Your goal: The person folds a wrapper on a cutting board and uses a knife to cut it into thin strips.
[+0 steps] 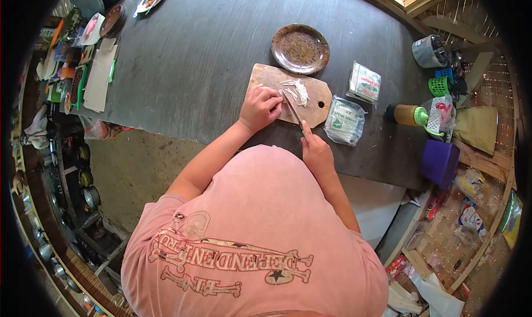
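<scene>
My right hand (pixel 317 153) is closed around the handle of a knife (pixel 293 109), whose blade slants up and left over the wooden cutting board (pixel 317 98). On the board's left part rests my left hand (pixel 261 107), its fingers curled beside the blade. A small pale bit shows at those fingertips, but what they hold is mostly hidden. Thin white strips (pixel 298 92) lie in a loose pile just right of the blade's tip. Behind the board stands a brown speckled plate (pixel 300 49) with nothing on it.
Right of the board lie two plastic-wrapped packets, one with green print (pixel 344 121) and one with red print (pixel 364 83). Farther right are a bottle with a green cap (pixel 407 115), a purple container (pixel 439 163) and a green basket (pixel 439 87). Stacked brown plates (pixel 113 21) stand far left.
</scene>
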Demonstrator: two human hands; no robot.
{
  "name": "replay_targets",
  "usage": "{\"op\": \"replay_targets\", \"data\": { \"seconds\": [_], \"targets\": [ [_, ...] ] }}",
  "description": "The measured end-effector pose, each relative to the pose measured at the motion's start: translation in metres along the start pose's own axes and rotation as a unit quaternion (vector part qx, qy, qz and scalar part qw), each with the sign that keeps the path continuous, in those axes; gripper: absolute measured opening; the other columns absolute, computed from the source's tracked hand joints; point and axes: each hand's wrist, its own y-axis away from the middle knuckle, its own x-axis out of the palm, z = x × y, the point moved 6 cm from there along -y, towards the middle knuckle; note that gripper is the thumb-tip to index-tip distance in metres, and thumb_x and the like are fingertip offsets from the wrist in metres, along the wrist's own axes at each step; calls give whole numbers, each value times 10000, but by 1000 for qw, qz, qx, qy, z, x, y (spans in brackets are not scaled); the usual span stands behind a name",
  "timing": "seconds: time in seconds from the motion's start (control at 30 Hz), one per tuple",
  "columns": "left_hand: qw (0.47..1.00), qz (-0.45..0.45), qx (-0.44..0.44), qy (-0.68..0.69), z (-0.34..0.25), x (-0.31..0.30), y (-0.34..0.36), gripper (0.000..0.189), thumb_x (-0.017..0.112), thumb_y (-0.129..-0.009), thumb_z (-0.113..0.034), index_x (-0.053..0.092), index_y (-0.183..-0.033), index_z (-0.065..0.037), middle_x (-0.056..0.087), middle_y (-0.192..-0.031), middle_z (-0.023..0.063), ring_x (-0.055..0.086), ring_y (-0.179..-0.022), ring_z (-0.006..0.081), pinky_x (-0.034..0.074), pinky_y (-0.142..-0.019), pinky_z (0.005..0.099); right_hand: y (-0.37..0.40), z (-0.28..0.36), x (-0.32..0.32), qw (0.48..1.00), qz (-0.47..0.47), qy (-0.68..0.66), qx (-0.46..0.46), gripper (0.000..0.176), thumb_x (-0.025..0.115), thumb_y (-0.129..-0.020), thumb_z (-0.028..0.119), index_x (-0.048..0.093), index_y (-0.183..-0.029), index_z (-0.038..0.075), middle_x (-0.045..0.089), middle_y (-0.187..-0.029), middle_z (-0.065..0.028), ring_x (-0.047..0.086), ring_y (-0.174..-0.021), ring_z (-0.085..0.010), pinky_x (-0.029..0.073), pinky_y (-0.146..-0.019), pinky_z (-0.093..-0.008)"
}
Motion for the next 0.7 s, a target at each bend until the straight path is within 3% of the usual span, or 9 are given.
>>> {"op": "replay_targets", "data": {
  "seconds": [0.1, 0.17, 0.2, 0.27, 0.4, 0.57, 0.7],
  "targets": [
    [1000, 5, 1, 6, 0, -1, 1, 128, 832, -852, -131, 804, -974, -104, 737, -1078, 47, 716, -1073, 261, 559, -1054, 459, -1, 1, -1, 1000, 3, -1, 6, 647, 721, -1044, 158, 548, -1667, 176, 678, -848, -161, 719, -721, -402, 596, -674, -546],
    [994, -21, -84, 59, 9, -3, 4, 190, 834, -845, -124, 792, -1027, -93, 727, -1099, 73, 720, -1051, 286, 589, -973, 437, -1, 2, -1, 1000, 2, -4, 7, 648, 722, -1043, 159, 548, -1667, 178, 677, -847, -161, 719, -722, -402, 596, -675, -547],
    [995, -21, -84, 59, 9, -4, 3, 190, 834, -845, -124, 792, -1027, -93, 727, -1099, 73, 720, -1051, 286, 589, -973, 437, -1, 2, -1, 1000, -1, -7, 7, 650, 723, -1043, 161, 547, -1668, 181, 676, -848, -161, 718, -723, -404, 596, -675, -547],
    [990, -41, -112, 69, 12, -6, 3, 261, 835, -846, -84, 778, -1101, -77, 712, -1130, 102, 722, -977, 286, 610, -860, 395, 0, 2, -1, 1000, -3, -10, 9, 652, 724, -1042, 162, 546, -1669, 184, 676, -848, -161, 717, -723, -406, 596, -676, -548],
    [988, -31, -125, 80, 11, -6, -2, 272, 832, -835, -137, 752, -1092, -103, 721, -1142, 81, 725, -1053, 311, 594, -933, 437, -1, 4, -3, 1000, 4, -16, 10, 657, 725, -1041, 165, 543, -1672, 197, 687, -863, -164, 722, -736, -415, 595, -678, -553],
    [999, 9, -32, 0, 3, 0, -2, 184, 830, -846, -147, 778, -1022, -127, 728, -1109, 44, 695, -1075, 280, 565, -967, 449, 0, 2, 1, 1000, 17, -13, 21, 661, 721, -1045, 176, 536, -1678, 213, 698, -868, -169, 728, -747, -421, 598, -686, -559],
    [999, 6, -32, -8, 3, 2, -2, 143, 827, -858, -142, 789, -996, -129, 731, -1095, 26, 684, -1073, 269, 558, -976, 444, 0, 1, 1, 1000, 1, -19, 15, 657, 719, -1047, 180, 537, -1678, 213, 694, -858, -170, 727, -745, -422, 598, -690, -562]
  ]
}}
